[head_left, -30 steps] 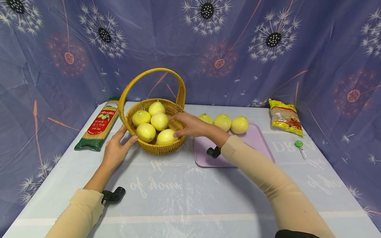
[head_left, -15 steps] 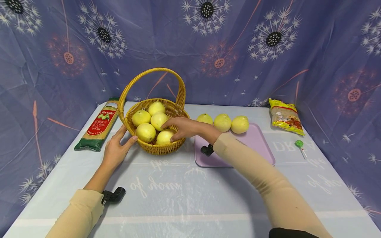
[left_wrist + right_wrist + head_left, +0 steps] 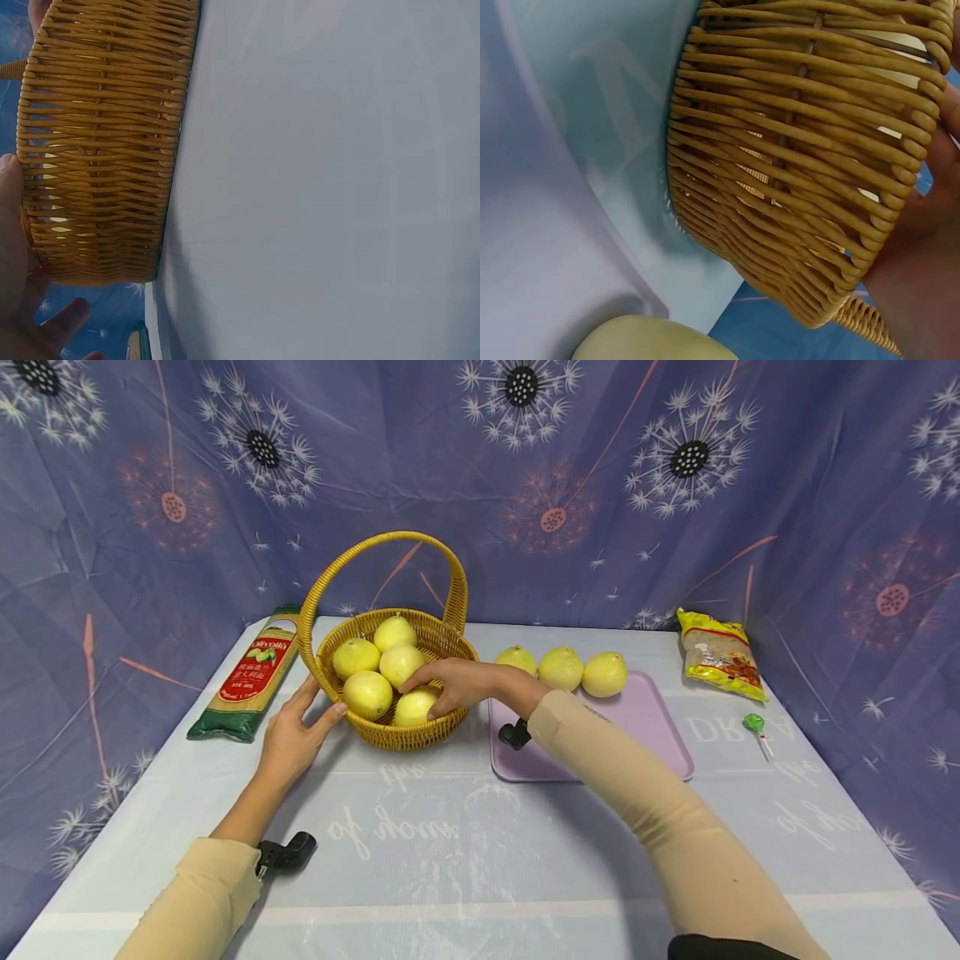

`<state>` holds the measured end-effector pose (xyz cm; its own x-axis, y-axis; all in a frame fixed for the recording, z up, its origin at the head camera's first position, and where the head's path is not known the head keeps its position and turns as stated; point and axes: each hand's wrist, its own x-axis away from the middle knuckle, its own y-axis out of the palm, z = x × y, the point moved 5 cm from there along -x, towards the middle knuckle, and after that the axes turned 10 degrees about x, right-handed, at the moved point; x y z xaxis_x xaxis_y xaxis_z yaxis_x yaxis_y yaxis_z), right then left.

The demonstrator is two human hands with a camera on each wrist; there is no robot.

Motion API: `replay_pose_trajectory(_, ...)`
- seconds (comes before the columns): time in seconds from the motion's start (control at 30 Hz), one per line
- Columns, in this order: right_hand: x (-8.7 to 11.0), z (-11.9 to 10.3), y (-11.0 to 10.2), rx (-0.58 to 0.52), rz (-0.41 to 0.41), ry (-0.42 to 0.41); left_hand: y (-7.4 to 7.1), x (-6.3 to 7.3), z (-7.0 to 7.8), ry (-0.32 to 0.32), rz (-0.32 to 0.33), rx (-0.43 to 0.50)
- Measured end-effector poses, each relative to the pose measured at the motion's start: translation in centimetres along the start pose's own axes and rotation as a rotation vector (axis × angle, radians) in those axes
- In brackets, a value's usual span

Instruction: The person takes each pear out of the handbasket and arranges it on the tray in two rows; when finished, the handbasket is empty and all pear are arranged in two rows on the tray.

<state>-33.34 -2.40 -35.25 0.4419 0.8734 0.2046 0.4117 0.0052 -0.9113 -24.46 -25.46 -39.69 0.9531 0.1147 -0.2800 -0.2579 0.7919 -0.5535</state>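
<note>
A yellow wicker basket [image 3: 405, 739] with a tall hoop handle stands on the table, holding several pale yellow round fruits that look like citrus. My left hand [image 3: 291, 739] grips its left rim, thumb in front and fingers around the side; in the left wrist view the thumb lies at the woven wall. Reaching over the right rim, my right hand [image 3: 459, 683] holds the front-right yellow fruit [image 3: 414, 707] between thumb and fingers, inside the basket. Basket weave hides most of that grasp in the right wrist view. Three more yellow fruits [image 3: 561, 669] sit along the back of a lilac tray [image 3: 637, 731].
Behind the left hand lies a green and red pasta packet [image 3: 251, 672]. At the far right are a yellow snack bag [image 3: 722, 656] and a green lollipop [image 3: 754, 725]. A patterned purple cloth [image 3: 480, 568] hangs behind the table.
My right hand has moved left from the basket's right inner side onto the front-right fruit, and its fingers have closed around it. The left hand and basket stay put.
</note>
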Motion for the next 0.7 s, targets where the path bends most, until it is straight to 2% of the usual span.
replay_pose_trajectory(0.33,-0.56,-0.09,0.30,-0.077,-0.129,0.009,-0.03,0.17,0.00,0.000,0.001,-0.001)
replay_pose_trajectory(0.7,-1.06,0.03,0.49,-0.056,-0.234,0.055,-0.03,0.11,0.19,-0.001,-0.002,0.001)
